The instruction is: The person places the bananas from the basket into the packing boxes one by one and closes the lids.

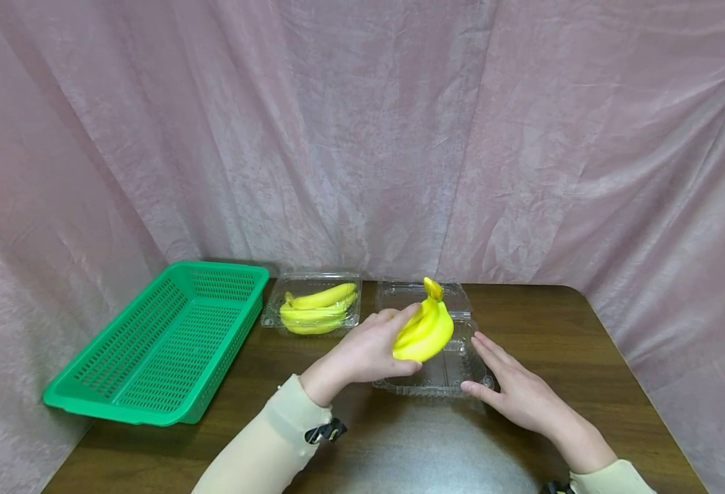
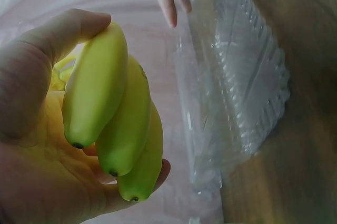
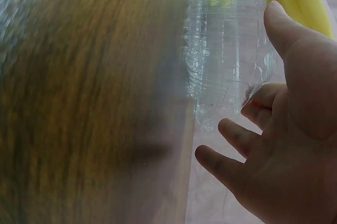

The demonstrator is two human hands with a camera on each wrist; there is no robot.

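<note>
My left hand [image 1: 377, 343] grips a bunch of yellow bananas [image 1: 427, 333] above an opened clear plastic clamshell box [image 1: 443, 374]. In the left wrist view the bananas [image 2: 97, 89] show greenish tips, with the thumb over one side and fingers behind. The box's lid [image 1: 393, 296] is folded back toward the curtain. At the box's right side is my right hand [image 1: 517, 391], fingers extended and thumb apart, fingertips right at the rim. The right wrist view shows this hand [image 3: 300, 113] beside the clear box wall [image 3: 221, 66], its palm holding nothing.
A closed clear box [image 1: 309, 278] with another bunch of bananas [image 1: 316, 314] stands to the left of the opened one. Farther left lies a green plastic basket [image 1: 183, 350] with slotted walls. A pink curtain [image 1: 375, 137] hangs behind the brown wooden table [image 1: 535, 315].
</note>
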